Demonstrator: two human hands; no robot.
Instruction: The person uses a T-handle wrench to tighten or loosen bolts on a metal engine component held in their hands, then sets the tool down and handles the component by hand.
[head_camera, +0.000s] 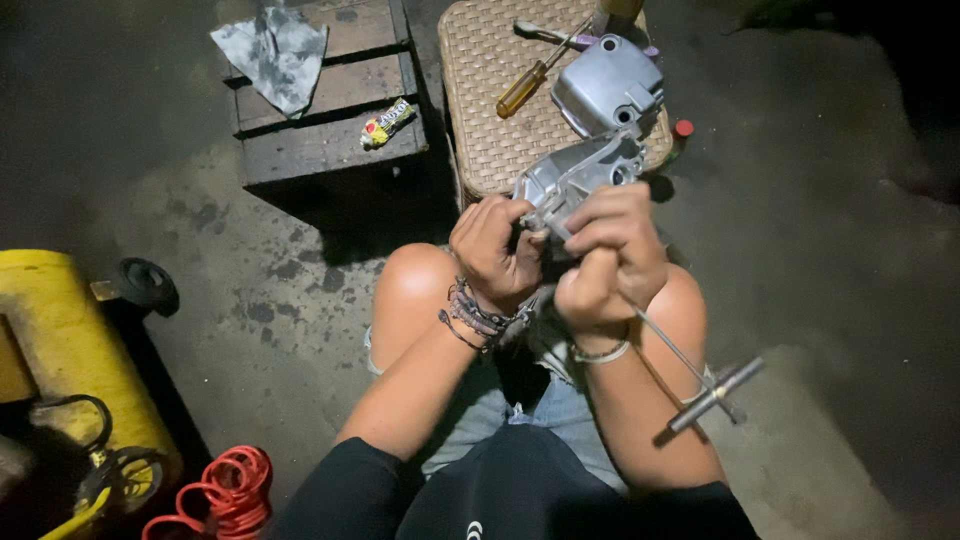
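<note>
Head view looks down on a seated person's knees, where both hands grip a grey cast-metal engine part (578, 172) held up just near the woven wicker stool (480, 110); the left hand (492, 250) is curled shut on the part's near left edge, and the right hand (615, 250) is closed round its right side together with a long steel T-handle wrench (712, 393), whose shaft slants down to the right past the forearm. Judging by the grip, a fastener on the casting is being worked; turning it further would call for a steady left hand. A second grey metal cover (608, 85) and a yellow-handled screwdriver (528, 85) lie on the stool, far of the hands.
</note>
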